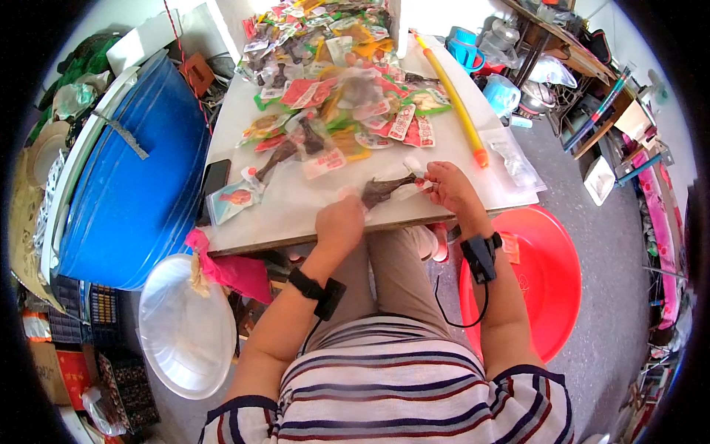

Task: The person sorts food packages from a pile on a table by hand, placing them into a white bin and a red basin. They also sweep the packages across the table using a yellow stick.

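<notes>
Near the front edge of a white tabletop, both my hands hold a clear plastic packet with a dark brown piece of food in it. My left hand grips its left end, with the fingers closed. The fingers of my right hand pinch the right end, beside a small red spot. Just beyond lie a packet with a red and white label and other dark pieces in clear wrap. A heap of mixed food packets covers the far part of the tabletop.
A yellow tube with orange ends lies on the right. At the left edge are a smartphone and a flat picture packet. A blue barrel and a white basin stand left; a red basin is below right.
</notes>
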The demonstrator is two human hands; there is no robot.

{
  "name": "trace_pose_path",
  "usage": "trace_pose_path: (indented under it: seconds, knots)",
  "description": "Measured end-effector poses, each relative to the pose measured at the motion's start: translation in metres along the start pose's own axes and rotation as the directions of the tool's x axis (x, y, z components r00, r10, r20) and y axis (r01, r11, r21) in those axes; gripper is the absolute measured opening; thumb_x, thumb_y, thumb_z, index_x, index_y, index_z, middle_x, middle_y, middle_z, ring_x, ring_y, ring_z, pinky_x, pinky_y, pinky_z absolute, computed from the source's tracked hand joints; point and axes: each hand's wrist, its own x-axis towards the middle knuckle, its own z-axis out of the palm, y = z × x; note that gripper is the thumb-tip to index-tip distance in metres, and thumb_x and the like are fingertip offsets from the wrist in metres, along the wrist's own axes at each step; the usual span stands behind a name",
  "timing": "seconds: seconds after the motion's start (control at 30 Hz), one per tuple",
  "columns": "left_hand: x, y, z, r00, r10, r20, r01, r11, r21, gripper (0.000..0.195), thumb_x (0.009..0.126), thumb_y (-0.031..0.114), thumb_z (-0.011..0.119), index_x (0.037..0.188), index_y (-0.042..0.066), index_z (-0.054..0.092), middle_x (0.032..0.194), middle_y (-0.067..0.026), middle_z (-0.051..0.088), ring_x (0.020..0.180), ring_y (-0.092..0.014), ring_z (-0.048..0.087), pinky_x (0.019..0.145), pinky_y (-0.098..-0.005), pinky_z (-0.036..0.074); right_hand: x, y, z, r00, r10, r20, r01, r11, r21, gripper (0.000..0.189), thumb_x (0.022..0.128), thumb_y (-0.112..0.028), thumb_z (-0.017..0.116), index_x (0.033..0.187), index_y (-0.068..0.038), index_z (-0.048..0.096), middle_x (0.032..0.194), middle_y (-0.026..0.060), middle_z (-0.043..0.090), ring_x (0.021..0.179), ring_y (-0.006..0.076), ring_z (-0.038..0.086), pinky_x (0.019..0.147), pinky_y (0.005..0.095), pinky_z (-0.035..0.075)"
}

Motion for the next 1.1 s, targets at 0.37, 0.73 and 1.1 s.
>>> trace_pose_path:
  seconds: [0.37, 0.73, 1.1]
  knots:
    - [-0.001, 0.003, -0.007, 0.999, -0.039, 0.026, 0.04, 0.998, -0.041, 0.014, 0.072, 0.015, 0.043, 0.078, 0.004, 0.05, 0.068, -0.0166, 0.054, 0.066, -0.034, 0.051, 0.06, -0.0435, 0.039, -0.007, 0.011, 0.007, 0.999, 0.039, 0.022, -0.038, 0.999, -0.032, 0.01, 0.074, -0.013, 0.052, 0.078, -0.007, 0.045, 0.067, 0.0009, 0.047, 0.061, 0.0115, 0.049, 0.054, 0.0286, 0.042]
    - [-0.008, 0.017, -0.007, 0.991, 0.127, -0.028, -0.127, 0.992, 0.012, 0.02, 0.071, 0.012, 0.044, 0.088, 0.004, 0.052, 0.072, -0.0149, 0.055, 0.069, -0.032, 0.051, 0.064, -0.0421, 0.038, -0.034, 0.058, 0.049, 0.988, -0.07, 0.135, 0.004, 0.9, 0.436, 0.004, 0.079, -0.008, 0.047, 0.083, -0.007, 0.047, 0.079, 0.0039, 0.053, 0.07, 0.0144, 0.051, 0.066, 0.0354, 0.045]
    - [-0.006, 0.009, -0.002, 0.979, 0.189, -0.075, -0.193, 0.98, -0.047, 0.021, 0.072, 0.011, 0.045, 0.091, 0.003, 0.05, 0.071, -0.0131, 0.053, 0.067, -0.031, 0.049, 0.059, -0.041, 0.035, -0.001, 0.039, 0.062, 0.974, 0.047, 0.221, 0.018, 0.959, -0.284, 0.012, 0.072, -0.011, 0.047, 0.07, 0.001, 0.046, 0.066, 0.0082, 0.05, 0.055, 0.0147, 0.049, 0.045, 0.0253, 0.042]
